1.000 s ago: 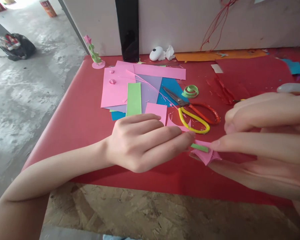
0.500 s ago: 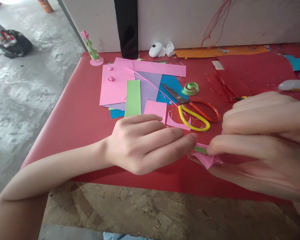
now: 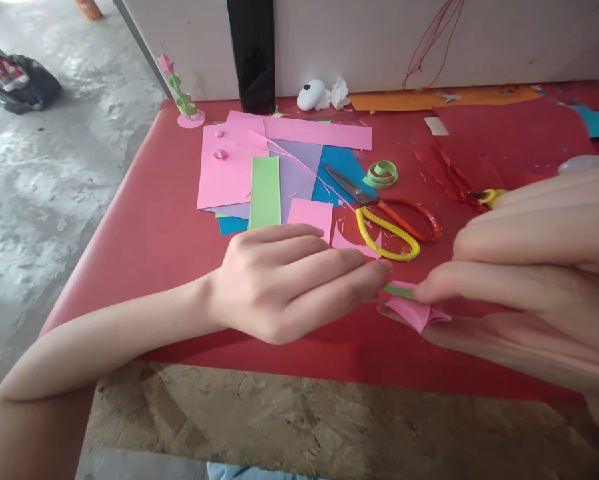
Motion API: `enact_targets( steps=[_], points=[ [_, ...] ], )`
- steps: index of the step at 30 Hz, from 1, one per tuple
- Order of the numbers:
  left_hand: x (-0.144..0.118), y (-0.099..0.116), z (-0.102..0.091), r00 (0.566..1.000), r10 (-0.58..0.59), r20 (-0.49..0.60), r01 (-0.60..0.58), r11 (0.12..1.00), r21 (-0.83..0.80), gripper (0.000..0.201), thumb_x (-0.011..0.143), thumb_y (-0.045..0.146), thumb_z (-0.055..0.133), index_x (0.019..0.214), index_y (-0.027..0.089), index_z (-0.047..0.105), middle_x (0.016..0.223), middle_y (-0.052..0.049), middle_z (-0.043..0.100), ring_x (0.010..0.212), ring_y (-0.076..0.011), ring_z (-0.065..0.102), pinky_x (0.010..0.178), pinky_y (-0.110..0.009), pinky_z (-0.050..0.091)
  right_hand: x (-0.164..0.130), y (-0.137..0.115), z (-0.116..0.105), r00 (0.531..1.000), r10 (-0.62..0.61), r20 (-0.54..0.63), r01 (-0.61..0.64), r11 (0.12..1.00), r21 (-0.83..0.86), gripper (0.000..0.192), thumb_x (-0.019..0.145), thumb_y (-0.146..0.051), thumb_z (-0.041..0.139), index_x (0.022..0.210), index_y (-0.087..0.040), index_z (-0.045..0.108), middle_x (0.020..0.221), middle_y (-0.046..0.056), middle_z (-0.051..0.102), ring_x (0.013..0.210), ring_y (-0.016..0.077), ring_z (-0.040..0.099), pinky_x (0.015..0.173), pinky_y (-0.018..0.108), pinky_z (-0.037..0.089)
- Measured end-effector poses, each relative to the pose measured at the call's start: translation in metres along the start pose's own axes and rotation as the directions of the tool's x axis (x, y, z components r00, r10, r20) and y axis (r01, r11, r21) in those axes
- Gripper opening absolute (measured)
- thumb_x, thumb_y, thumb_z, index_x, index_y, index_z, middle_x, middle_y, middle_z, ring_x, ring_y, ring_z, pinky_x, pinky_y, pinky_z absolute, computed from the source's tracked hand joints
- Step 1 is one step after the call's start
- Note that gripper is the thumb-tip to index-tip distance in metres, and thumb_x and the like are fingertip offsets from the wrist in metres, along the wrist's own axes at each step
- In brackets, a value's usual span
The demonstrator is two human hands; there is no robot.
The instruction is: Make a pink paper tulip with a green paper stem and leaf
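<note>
My left hand (image 3: 289, 283) is closed, its thumb and forefinger pinching one end of a narrow green paper stem (image 3: 399, 291). My right hand (image 3: 524, 280) closes round a folded pink paper flower (image 3: 419, 315), which is joined to the stem between the two hands. Part of the flower is hidden by my fingers. Scissors (image 3: 362, 195) with one yellow and one red handle lie just beyond my hands, blades pointing up and left. Nearer my left hand are a green paper strip (image 3: 265, 190) and a small pink paper square (image 3: 312, 215).
A finished-looking pink paper flower on a round base (image 3: 191, 119) stands at the table's far left corner. Pink paper sheets (image 3: 229, 180), a green paper curl (image 3: 380, 175) and paper scraps lie on the red tabletop (image 3: 144, 200). A white egg-shaped object (image 3: 312, 95) rests by the wall.
My right hand has shifted slightly right, and a little more of the green stem shows between my hands. The view has moved a little; the things on the table stay put.
</note>
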State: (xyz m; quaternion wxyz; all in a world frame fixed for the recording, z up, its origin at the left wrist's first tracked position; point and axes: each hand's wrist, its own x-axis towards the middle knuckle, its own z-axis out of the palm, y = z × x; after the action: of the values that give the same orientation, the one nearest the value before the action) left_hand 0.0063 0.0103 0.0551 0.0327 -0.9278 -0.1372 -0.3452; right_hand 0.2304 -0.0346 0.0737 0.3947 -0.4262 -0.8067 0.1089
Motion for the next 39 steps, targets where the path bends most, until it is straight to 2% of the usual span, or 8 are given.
enact_targets(
  steps=[3, 9, 15, 26, 29, 32, 35, 39],
  points=[
    [-0.002, 0.0, 0.0, 0.995, 0.079, -0.054, -0.078, 0.997, 0.026, 0.016, 0.088, 0.02, 0.051, 0.094, 0.02, 0.066, 0.089, -0.002, 0.074, 0.07, -0.0124, 0.069, 0.065, -0.025, 0.059, -0.009, -0.003, 0.003, 0.991, 0.085, -0.104, -0.077, 0.994, 0.082, 0.029, 0.087, -0.057, 0.046, 0.079, -0.036, 0.065, 0.076, -0.002, 0.063, 0.078, 0.0133, 0.063, 0.061, 0.032, 0.052],
    [-0.001, 0.0, -0.002, 0.998, 0.068, 0.002, -0.068, 0.998, -0.003, 0.019, 0.089, 0.017, 0.049, 0.093, 0.022, 0.066, 0.091, 0.0, 0.075, 0.071, -0.012, 0.069, 0.063, -0.024, 0.058, -0.006, -0.003, 0.002, 0.993, 0.092, -0.075, -0.088, 0.995, 0.056, 0.03, 0.087, -0.057, 0.044, 0.077, -0.037, 0.065, 0.073, -0.001, 0.062, 0.074, 0.0145, 0.061, 0.059, 0.034, 0.05],
    [-0.001, 0.0, -0.002, 0.995, 0.096, -0.028, -0.096, 0.995, 0.013, 0.018, 0.089, 0.017, 0.048, 0.093, 0.021, 0.066, 0.091, -0.001, 0.075, 0.071, -0.012, 0.069, 0.064, -0.024, 0.058, 0.015, 0.006, -0.005, 0.94, -0.15, 0.305, 0.206, 0.965, -0.16, 0.013, 0.083, -0.041, 0.057, 0.088, -0.043, 0.068, 0.051, -0.002, 0.048, 0.077, 0.0155, 0.059, 0.07, 0.039, 0.041],
    [-0.001, 0.001, 0.001, 0.986, 0.165, -0.026, -0.161, 0.981, 0.104, 0.023, 0.092, 0.015, 0.042, 0.095, 0.013, 0.064, 0.084, -0.005, 0.075, 0.069, -0.0135, 0.07, 0.064, -0.025, 0.059, 0.013, 0.002, 0.002, 0.92, -0.269, 0.285, 0.312, 0.943, -0.119, 0.008, 0.09, -0.029, 0.051, 0.084, -0.026, 0.057, 0.076, -0.003, 0.06, 0.076, 0.0114, 0.057, 0.073, 0.035, 0.042],
    [-0.002, 0.001, 0.006, 0.991, 0.121, -0.055, -0.116, 0.99, 0.084, 0.02, 0.091, 0.014, 0.043, 0.093, 0.013, 0.063, 0.081, -0.004, 0.075, 0.067, -0.0144, 0.07, 0.06, -0.025, 0.057, 0.016, 0.003, 0.003, 0.909, -0.34, 0.242, 0.384, 0.909, -0.161, 0.006, 0.089, -0.03, 0.052, 0.086, -0.027, 0.055, 0.08, -0.002, 0.061, 0.075, 0.0117, 0.058, 0.069, 0.034, 0.042],
    [-0.003, 0.003, 0.013, 0.991, -0.105, -0.086, 0.099, 0.992, -0.078, 0.015, 0.09, 0.016, 0.048, 0.091, 0.013, 0.062, 0.072, -0.003, 0.074, 0.061, -0.0134, 0.069, 0.055, -0.022, 0.054, 0.02, 0.007, 0.004, 0.929, -0.335, 0.159, 0.361, 0.915, -0.182, 0.021, 0.085, -0.042, 0.057, 0.1, -0.027, 0.058, 0.089, 0.002, 0.058, 0.083, 0.0148, 0.057, 0.071, 0.032, 0.045],
    [-0.001, 0.006, 0.017, 0.883, -0.466, 0.063, 0.445, 0.786, -0.428, 0.015, 0.091, 0.02, 0.049, 0.09, 0.014, 0.062, 0.072, -0.002, 0.074, 0.063, -0.0109, 0.07, 0.057, -0.017, 0.053, 0.023, 0.013, 0.007, 0.979, -0.183, 0.084, 0.194, 0.97, -0.146, 0.045, 0.077, -0.048, 0.066, 0.115, -0.025, 0.056, 0.101, 0.007, 0.054, 0.089, 0.0179, 0.053, 0.078, 0.034, 0.047],
    [0.006, 0.005, 0.019, 0.632, -0.681, 0.369, 0.664, 0.231, -0.711, 0.018, 0.091, 0.024, 0.05, 0.084, 0.014, 0.064, 0.083, -0.003, 0.076, 0.077, -0.0118, 0.072, 0.074, -0.02, 0.056, 0.028, 0.021, 0.016, 0.995, 0.061, -0.074, -0.056, 0.996, 0.07, 0.022, 0.077, -0.033, 0.069, 0.095, -0.026, 0.059, 0.088, 0.001, 0.049, 0.072, 0.0115, 0.047, 0.064, 0.031, 0.042]
  ],
)
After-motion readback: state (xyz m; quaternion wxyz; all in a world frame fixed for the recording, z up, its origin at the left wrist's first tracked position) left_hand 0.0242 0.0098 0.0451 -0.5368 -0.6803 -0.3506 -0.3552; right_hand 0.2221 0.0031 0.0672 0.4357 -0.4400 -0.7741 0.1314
